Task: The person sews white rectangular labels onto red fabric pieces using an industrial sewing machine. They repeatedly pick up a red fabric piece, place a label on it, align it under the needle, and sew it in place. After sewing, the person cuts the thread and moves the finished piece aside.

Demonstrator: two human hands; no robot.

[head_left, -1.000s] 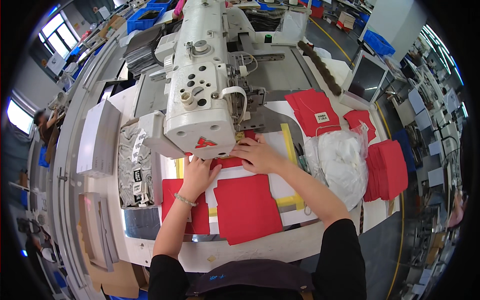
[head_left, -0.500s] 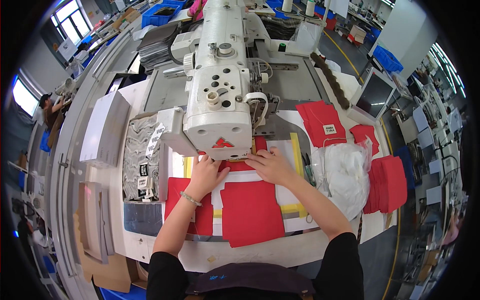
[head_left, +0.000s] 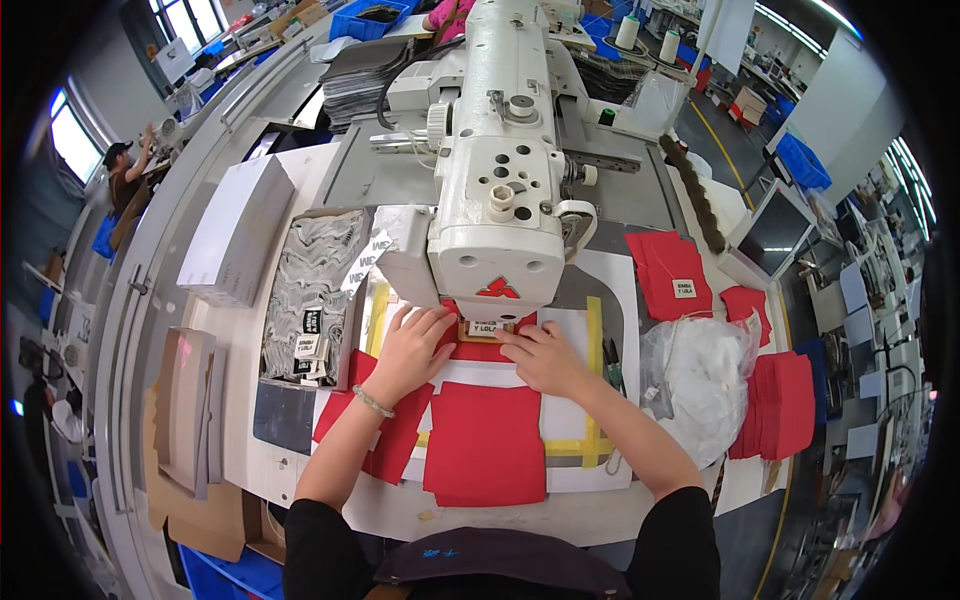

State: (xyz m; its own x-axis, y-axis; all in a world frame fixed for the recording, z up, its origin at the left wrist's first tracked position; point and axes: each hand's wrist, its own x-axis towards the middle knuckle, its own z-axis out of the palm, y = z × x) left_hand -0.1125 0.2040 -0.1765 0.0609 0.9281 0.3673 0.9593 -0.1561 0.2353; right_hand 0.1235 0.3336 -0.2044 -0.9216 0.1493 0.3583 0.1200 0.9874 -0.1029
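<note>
Under the head of a large white sewing machine (head_left: 495,240), a red fabric piece (head_left: 480,352) lies on a white sheet edged with yellow tape. On it sits a small woven label (head_left: 486,328) inside a yellowish frame, partly hidden by the machine. My left hand (head_left: 412,348), a beaded bracelet at its wrist, rests with fingers stretched over the fabric's left side. My right hand (head_left: 545,358) presses flattened fingertips on the right side. Neither hand grasps anything. Closer to me lie a stack of red pieces (head_left: 485,445) and, left of it, other red pieces (head_left: 395,440).
A box of labels (head_left: 315,290) stands left of the machine, beside a white carton (head_left: 238,232). To the right are a plastic bag (head_left: 700,385), a red piece with a label (head_left: 670,275), a red stack (head_left: 775,405) and a screen (head_left: 770,235). Scissors (head_left: 612,365) lie nearby.
The view has shifted, so the machine appears farther right. The framed label now shows between my hands. My hands have moved slightly farther apart from the machine's front, still on the red fabric.
</note>
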